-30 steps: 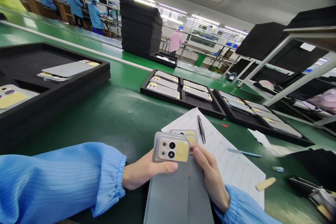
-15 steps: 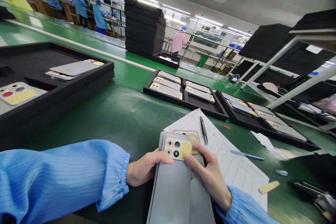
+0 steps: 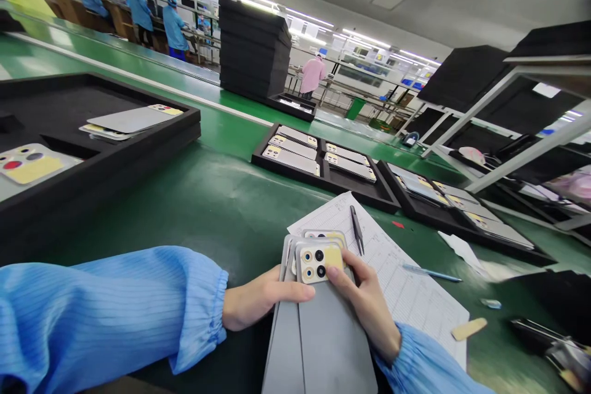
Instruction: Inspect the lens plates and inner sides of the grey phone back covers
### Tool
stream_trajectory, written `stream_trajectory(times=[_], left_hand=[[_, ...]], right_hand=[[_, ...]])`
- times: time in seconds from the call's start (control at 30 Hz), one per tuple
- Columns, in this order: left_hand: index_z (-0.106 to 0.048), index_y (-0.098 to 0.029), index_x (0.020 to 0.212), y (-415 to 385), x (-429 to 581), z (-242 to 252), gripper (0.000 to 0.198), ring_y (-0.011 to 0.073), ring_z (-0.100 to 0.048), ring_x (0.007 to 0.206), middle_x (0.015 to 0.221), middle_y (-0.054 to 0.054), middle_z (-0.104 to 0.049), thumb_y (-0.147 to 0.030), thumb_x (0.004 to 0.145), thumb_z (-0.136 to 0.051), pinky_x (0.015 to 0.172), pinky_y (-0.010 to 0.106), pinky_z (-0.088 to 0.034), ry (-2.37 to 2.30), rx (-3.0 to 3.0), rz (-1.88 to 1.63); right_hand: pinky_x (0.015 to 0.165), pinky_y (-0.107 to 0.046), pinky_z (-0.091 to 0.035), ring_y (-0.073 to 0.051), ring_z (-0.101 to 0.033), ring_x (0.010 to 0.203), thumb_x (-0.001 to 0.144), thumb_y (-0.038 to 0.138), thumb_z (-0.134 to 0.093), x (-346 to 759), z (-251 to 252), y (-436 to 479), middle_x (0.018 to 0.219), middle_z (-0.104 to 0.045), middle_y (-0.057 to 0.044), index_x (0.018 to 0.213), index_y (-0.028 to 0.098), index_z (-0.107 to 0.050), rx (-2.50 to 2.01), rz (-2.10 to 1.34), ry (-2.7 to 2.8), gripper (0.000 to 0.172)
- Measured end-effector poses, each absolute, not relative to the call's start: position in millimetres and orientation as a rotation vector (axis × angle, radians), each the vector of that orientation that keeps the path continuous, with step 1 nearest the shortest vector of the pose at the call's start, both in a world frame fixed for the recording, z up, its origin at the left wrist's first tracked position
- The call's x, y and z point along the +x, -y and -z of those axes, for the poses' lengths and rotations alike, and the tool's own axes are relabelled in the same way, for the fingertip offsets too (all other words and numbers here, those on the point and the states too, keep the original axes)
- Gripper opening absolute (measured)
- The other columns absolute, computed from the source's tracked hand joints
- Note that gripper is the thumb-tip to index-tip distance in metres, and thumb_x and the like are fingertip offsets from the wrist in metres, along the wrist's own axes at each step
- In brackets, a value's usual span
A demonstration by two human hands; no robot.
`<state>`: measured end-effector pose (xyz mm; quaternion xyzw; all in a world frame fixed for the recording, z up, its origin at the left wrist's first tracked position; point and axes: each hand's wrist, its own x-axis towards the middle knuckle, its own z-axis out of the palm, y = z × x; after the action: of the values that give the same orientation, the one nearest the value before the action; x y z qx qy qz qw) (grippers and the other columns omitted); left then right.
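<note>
Between my two hands is a fanned stack of grey phone back covers (image 3: 339, 332), each with a camera cutout block partly covered by yellow film. My left hand (image 3: 265, 297) grips the stack from the left, its thumb lying across the top cover just below the lens rings. On the other side, my right hand (image 3: 367, 295) pinches the top cover's upper right corner, the thumb on the yellow film. Other covers show behind and to the left of the top one. The fingers under the stack are mostly hidden.
A printed sheet (image 3: 401, 277) lies beside the stack, with black tweezers (image 3: 356, 231) and a blue pen (image 3: 431, 273) on it. Black foam trays of covers stand left (image 3: 152, 154), ahead (image 3: 327, 180) and right (image 3: 466, 228). Farther back rises a tall stack of black trays (image 3: 252, 46).
The top cover has shifted right across the stack, exposing more of the covers at its left. My left thumb has moved slightly right with it.
</note>
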<state>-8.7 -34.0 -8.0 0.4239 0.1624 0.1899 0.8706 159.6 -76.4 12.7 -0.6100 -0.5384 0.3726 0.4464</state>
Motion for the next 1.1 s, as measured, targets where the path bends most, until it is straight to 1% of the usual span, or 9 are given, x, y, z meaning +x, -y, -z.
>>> stream_trajectory(times=[0.1,0.23,0.33,0.47,0.53,0.67,0.9,0.97,1.1], left_hand=[[-0.048,-0.02,0.12,33.1,-8.5,8.9,0.047,0.0221,-0.054,0.103,0.117,0.007,-0.057,-0.022,0.075,-0.059,0.091,0.035,-0.037,-0.361,0.907,-0.449],[-0.046,-0.021,0.121,33.3,-8.6,8.2,0.05,0.0211,-0.053,0.105,0.118,0.007,-0.056,-0.021,0.074,-0.062,0.093,0.034,-0.036,-0.366,0.938,-0.519],[-0.048,-0.019,0.12,33.6,-8.7,6.1,0.048,0.0219,-0.056,0.1,0.112,0.008,-0.06,-0.02,0.074,-0.06,0.088,0.034,-0.039,-0.361,0.877,-0.497],[-0.056,-0.015,0.11,33.8,-8.6,4.8,0.042,0.0223,-0.061,0.087,0.097,0.008,-0.066,-0.015,0.068,-0.055,0.077,0.033,-0.043,-0.386,0.774,-0.473],[-0.057,-0.015,0.109,33.8,-8.7,5.0,0.043,0.0205,-0.061,0.081,0.091,0.007,-0.067,-0.015,0.066,-0.054,0.073,0.031,-0.044,-0.425,0.746,-0.469],[-0.058,-0.014,0.106,34.1,-9.2,4.6,0.043,0.0159,-0.06,0.07,0.083,0.005,-0.068,-0.014,0.063,-0.055,0.067,0.027,-0.044,-0.45,0.728,-0.474],[-0.058,-0.014,0.103,34.6,-9.4,3.5,0.039,0.019,-0.061,0.076,0.081,0.005,-0.067,-0.015,0.064,-0.056,0.07,0.029,-0.043,-0.465,0.724,-0.445],[-0.058,-0.015,0.103,34.5,-9.4,4.5,0.039,0.0187,-0.06,0.076,0.081,0.005,-0.067,-0.015,0.064,-0.057,0.07,0.029,-0.043,-0.474,0.717,-0.447],[-0.058,-0.015,0.102,34.0,-9.4,4.5,0.039,0.0164,-0.06,0.071,0.082,0.004,-0.067,-0.015,0.063,-0.057,0.069,0.028,-0.044,-0.468,0.719,-0.449]], right_hand=[[0.076,-0.032,-0.049,-0.025,-0.062,0.087,0.07,0.04,-0.063,159.6,-13.4,77.6,0.092,-0.069,-0.006,0.092,0.017,-0.065,-1.498,-0.94,1.333,0.032],[0.074,-0.031,-0.05,-0.024,-0.063,0.085,0.07,0.039,-0.063,160.9,-14.9,80.3,0.093,-0.07,-0.005,0.089,0.018,-0.065,-1.497,-0.937,1.338,0.029],[0.074,-0.032,-0.05,-0.025,-0.062,0.087,0.071,0.038,-0.062,163.0,-16.1,81.9,0.095,-0.069,-0.005,0.092,0.019,-0.064,-1.467,-0.96,1.296,0.028],[0.068,-0.032,-0.05,-0.026,-0.064,0.084,0.069,0.038,-0.063,168.8,-16.2,82.5,0.09,-0.07,-0.004,0.089,0.02,-0.064,-1.379,-0.902,1.134,0.027],[0.066,-0.032,-0.05,-0.027,-0.064,0.082,0.068,0.037,-0.064,172.5,-16.9,82.1,0.088,-0.071,-0.004,0.088,0.021,-0.064,-1.338,-0.847,1.065,0.026],[0.069,-0.035,-0.05,-0.029,-0.063,0.085,0.071,0.034,-0.061,177.9,-22.8,80.1,0.089,-0.07,-0.005,0.09,0.021,-0.062,-1.333,-0.801,1.003,0.024],[0.057,-0.034,-0.052,-0.03,-0.064,0.081,0.072,0.035,-0.059,177.0,-29.0,78.3,0.092,-0.068,-0.007,0.094,0.02,-0.059,-1.351,-0.808,0.952,0.026],[0.059,-0.035,-0.052,-0.03,-0.064,0.083,0.073,0.035,-0.058,176.5,-27.5,78.1,0.094,-0.068,-0.007,0.096,0.021,-0.059,-1.359,-0.797,0.972,0.026],[0.07,-0.037,-0.05,-0.03,-0.062,0.089,0.074,0.033,-0.056,174.9,-24.2,77.2,0.098,-0.067,-0.005,0.098,0.022,-0.058,-1.363,-0.729,0.963,0.027]])
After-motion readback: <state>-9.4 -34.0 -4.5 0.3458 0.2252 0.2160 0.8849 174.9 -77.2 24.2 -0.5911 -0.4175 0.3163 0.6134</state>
